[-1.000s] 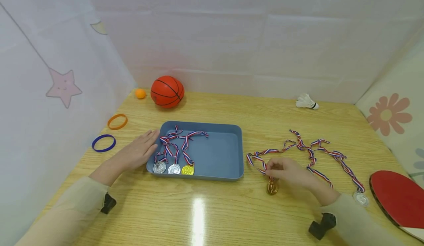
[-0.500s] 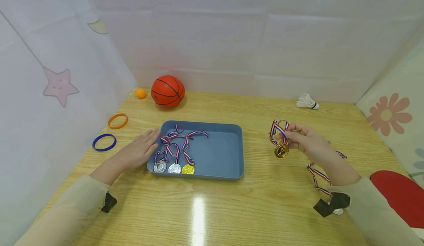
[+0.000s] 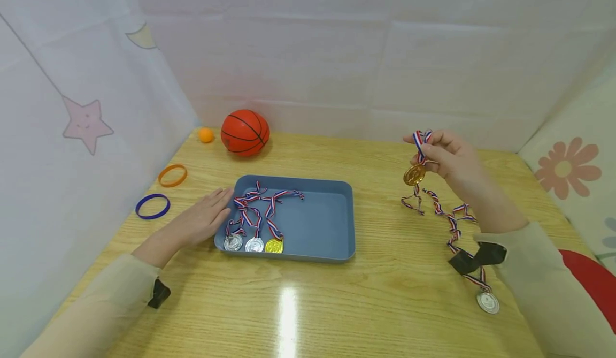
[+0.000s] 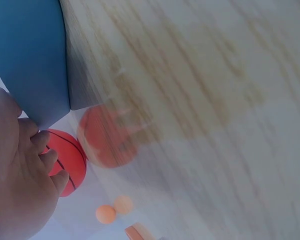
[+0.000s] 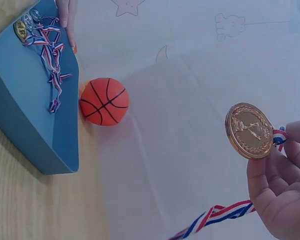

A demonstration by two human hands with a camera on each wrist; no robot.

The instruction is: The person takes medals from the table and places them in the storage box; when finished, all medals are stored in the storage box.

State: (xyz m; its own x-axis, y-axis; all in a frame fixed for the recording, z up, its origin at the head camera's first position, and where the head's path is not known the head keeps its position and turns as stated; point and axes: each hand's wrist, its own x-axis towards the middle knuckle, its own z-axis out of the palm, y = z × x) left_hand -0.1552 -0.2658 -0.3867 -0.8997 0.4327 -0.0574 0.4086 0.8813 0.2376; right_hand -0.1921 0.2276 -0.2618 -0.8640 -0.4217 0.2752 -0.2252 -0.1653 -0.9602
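One gold medal [image 3: 414, 175] — no legible writing — pinched by right hand [image 3: 445, 154].

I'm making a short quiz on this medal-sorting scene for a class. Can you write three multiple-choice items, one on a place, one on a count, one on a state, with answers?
1. Where does the left hand rest?
A. On the basketball
B. Against the left wall of the blue tray
C. On the blue ring

2. How many medals lie in the tray?
A. Three
B. One
C. Five

3. How is the gold medal by the right hand?
A. Flat on the table
B. Inside the tray
C. Hanging in the air from its pinched ribbon

Answers: 1 B, the straight fingers touch the tray's left wall. 2 A, two silver and one gold lie along the near edge. 3 C, the medal dangles below the fingers, clear of the table.
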